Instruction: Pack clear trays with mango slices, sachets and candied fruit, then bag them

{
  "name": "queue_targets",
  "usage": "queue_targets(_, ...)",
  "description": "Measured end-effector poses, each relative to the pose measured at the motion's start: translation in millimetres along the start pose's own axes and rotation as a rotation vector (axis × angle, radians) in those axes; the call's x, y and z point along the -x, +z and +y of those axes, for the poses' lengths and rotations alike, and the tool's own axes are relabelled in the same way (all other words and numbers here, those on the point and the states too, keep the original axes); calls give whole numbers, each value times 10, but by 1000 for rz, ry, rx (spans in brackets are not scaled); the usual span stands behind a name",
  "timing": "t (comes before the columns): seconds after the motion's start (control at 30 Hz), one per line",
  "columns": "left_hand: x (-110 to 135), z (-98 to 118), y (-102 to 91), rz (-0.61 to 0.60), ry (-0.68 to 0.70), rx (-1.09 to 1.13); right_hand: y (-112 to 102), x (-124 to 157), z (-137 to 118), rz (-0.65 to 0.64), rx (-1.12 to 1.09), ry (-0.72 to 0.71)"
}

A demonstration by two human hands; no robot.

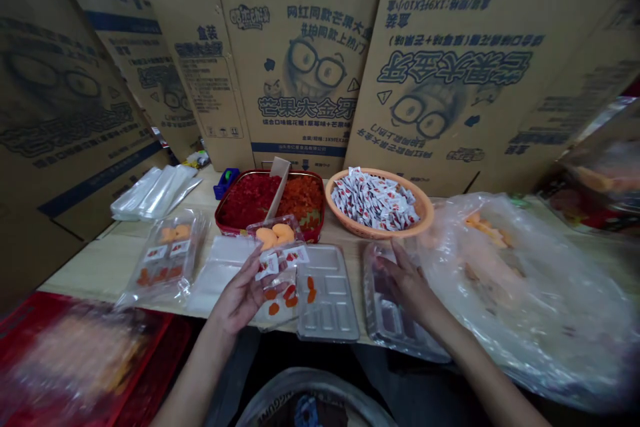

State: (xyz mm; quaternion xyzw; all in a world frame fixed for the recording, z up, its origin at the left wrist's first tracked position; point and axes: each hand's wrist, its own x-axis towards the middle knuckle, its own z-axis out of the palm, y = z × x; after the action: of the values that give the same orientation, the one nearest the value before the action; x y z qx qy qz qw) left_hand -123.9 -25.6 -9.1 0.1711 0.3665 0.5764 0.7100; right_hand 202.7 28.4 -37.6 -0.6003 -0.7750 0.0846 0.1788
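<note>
My left hand (245, 293) grips a filled clear plastic tray (277, 260) holding orange pieces, white sachets and small red-orange bits, lifted just above the table edge. My right hand (407, 280) rests with curled fingers on a stack of empty clear compartment trays (395, 327) to the right. Between the hands lies one empty compartment tray (327, 300) with a few orange bits at its left edge.
A red tin (270, 200) of red and orange candy with a scoop, an orange basket (377, 203) of white sachets, a bagged filled tray (165, 257), folded plastic bags (155, 190), a large clear bag (525, 280), a red crate (75, 353), cardboard boxes (450, 67) behind.
</note>
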Motion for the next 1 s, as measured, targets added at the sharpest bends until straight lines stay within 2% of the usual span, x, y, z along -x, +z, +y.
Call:
queue_targets(0.1, 89, 2, -105, 11, 0, 14, 62, -22, -411, 150, -94, -69)
queue_targets(0.2, 168, -3, -177, 29, 10, 29, 299, -194, -931, 144, -60, -80)
queue_targets(0.3, 244, 2, -228, 47, 11, 36, 597, -436, -1231, 112, 10, -10)
queue_targets(0.43, 323, 12, -310, 59, 4, 51, 819, -607, -1229, 133, 60, 36)
queue_targets(0.57, 337, -9, -403, 60, 7, 95, 841, -606, -1132, 180, 60, 12)
queue_targets(0.77, 330, -48, -469, 60, 15, 132, 887, -612, -1120, 250, 61, 4)
queue_targets(0.87, 340, -39, -469, 73, 22, 124, 843, -641, -1125, 268, 83, 54)
queue_targets(1.0, 340, -24, -464, 62, 40, 127, 605, -702, -1098, 279, 35, 64)
